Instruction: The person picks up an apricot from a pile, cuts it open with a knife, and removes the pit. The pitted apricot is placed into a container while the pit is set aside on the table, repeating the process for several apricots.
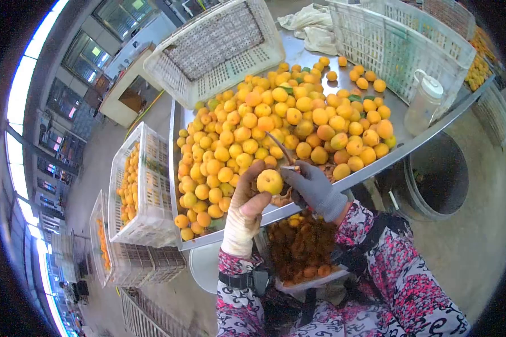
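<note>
Well, the left hand (246, 205) pinches one yellow fruit (270, 182) between thumb and fingers, by the table (392, 106). The right hand (317, 191), gloved in gray, has its fingers closed round one curved tool (285, 152). Two white crates (158, 226) off left hold orange fruit (130, 194); one tub (315, 282) below holds brown bits (298, 247).

head view | facing forward-down | close above table (299, 53) (wide, curved)

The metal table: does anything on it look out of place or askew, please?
Yes, the white crate at the back left of the table lies tipped on its side, open face toward the fruit pile; a crate would normally stand upright. It may be deliberate.
</note>
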`<state>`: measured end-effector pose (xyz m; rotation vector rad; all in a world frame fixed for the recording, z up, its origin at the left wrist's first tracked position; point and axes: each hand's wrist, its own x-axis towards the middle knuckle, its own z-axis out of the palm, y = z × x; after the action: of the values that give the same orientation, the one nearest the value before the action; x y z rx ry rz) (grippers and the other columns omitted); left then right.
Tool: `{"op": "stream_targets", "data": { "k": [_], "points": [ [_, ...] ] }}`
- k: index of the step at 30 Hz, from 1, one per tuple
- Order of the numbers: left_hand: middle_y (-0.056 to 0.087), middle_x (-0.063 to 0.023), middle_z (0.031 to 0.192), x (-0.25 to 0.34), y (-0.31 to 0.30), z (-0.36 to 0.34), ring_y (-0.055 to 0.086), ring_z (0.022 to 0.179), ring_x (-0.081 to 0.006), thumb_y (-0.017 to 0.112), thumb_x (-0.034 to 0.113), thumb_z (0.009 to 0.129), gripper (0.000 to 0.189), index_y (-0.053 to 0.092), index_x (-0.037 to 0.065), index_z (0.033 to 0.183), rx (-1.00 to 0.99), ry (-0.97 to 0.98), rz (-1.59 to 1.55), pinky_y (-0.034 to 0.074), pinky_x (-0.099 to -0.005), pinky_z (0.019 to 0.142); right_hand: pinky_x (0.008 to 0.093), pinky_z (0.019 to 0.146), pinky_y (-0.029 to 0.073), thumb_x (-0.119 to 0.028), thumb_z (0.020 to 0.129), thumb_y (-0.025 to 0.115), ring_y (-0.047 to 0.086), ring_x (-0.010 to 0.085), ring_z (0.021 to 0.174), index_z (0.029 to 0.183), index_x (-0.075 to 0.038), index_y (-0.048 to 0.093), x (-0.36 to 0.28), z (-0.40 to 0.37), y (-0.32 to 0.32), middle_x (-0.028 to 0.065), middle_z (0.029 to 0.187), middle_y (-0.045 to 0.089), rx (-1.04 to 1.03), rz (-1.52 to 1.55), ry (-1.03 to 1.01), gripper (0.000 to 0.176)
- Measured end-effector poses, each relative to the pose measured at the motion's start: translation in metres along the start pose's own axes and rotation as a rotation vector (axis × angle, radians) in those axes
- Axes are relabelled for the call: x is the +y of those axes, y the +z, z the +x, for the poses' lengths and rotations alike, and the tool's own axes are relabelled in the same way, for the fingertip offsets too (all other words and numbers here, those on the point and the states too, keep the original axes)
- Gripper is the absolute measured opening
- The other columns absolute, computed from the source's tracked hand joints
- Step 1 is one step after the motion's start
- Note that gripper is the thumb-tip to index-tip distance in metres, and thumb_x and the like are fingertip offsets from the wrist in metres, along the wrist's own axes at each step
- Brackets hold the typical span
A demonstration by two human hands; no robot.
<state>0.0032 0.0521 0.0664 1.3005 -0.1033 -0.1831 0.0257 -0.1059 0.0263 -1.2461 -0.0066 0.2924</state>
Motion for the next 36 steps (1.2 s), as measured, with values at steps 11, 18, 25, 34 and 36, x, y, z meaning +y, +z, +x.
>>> {"op": "stream_targets", "data": {
  "k": [11,18,25,34,36],
  "points": [
    [0.046,-0.0041,0.12,-0.011,0.005,0.001,0.047,0.106,-0.0141,0.058,0.0,0.078,0.064,0.034,0.007,0.137,-0.029,0.004,-0.062,0.039,-0.0274,0.092,0.0234,0.043,0.038,-0.035,0.088,0.057,0.051,0.0079,0.049,0.102,-0.005,0.059,-0.004,-0.006,0.0,0.0014,0.063,0.055,-0.027,-0.008,-0.056,0.033],
    [0.051,-0.0044,0.109,-0.01,-0.009,0.001,0.053,0.092,-0.0124,0.056,0.005,0.082,0.057,0.035,0.005,0.135,-0.127,-0.011,0.062,0.044,-0.0262,0.085,0.0348,0.056,0.045,-0.04,0.089,0.054,0.062,0.0238,0.064,0.096,0.0,0.057,-0.018,-0.017,-0.005,0.0137,0.069,0.061,-0.05,-0.388,-0.366,0.04],
    [0.055,-0.0055,0.103,-0.008,-0.003,-0.004,0.055,0.088,-0.016,0.056,0.009,0.077,0.05,0.042,0.004,0.125,-0.08,-0.1,0.229,0.045,-0.0285,0.078,0.0371,0.058,0.044,-0.032,0.092,0.05,0.061,0.0312,0.068,0.095,0.0,0.059,-0.014,-0.012,-0.003,0.0183,0.072,0.06,-0.034,-0.758,-0.293,0.033],
    [0.055,-0.0054,0.086,-0.027,-0.023,0.002,0.054,0.07,-0.0138,0.056,0.009,0.073,0.044,0.047,0.004,0.115,-0.128,-0.255,0.047,0.043,-0.0247,0.062,0.0416,0.061,0.046,-0.039,0.091,0.048,0.061,0.0358,0.074,0.095,-0.004,0.057,0.0,-0.01,-0.005,0.0209,0.073,0.061,-0.136,-0.805,-0.152,0.036],
    [0.056,-0.0059,0.087,-0.026,-0.018,0.001,0.053,0.073,-0.0115,0.055,0.008,0.076,0.041,0.048,0.003,0.116,-0.136,-0.102,0.34,0.044,-0.024,0.063,0.043,0.062,0.046,-0.039,0.09,0.048,0.061,0.0367,0.074,0.097,-0.005,0.055,-0.003,-0.014,-0.001,0.0208,0.073,0.061,-0.036,-0.91,-0.158,0.035]
  ]
}}
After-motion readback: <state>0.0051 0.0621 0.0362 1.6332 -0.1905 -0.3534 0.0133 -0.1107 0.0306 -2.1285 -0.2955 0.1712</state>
